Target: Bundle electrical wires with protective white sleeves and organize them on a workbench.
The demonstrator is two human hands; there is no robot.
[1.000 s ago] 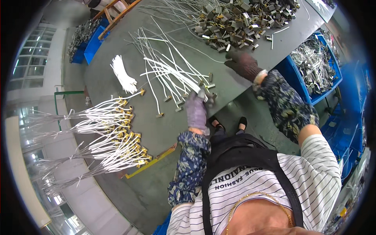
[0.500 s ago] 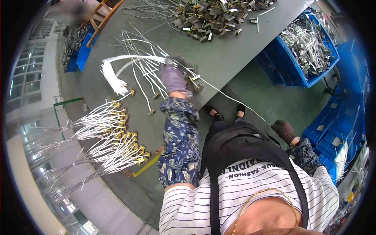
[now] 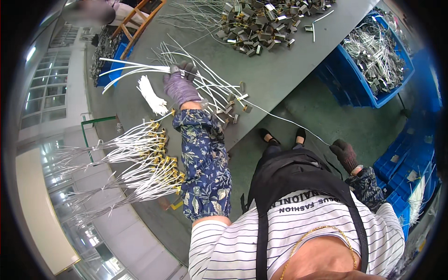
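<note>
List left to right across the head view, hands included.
Bundle of slim white tubes → left hand in a purple glove → heaped pile of grey metal box-shaped parts → right hand in a dark brown knitted glove → stacked blue plastic crates.

The left gloved hand [image 3: 181, 86] hides part of the white tubes [image 3: 157, 68]. The top edge crops the heap of metal pieces [image 3: 259, 29]; a co-worker's head [image 3: 91, 13] is blurred.
</note>
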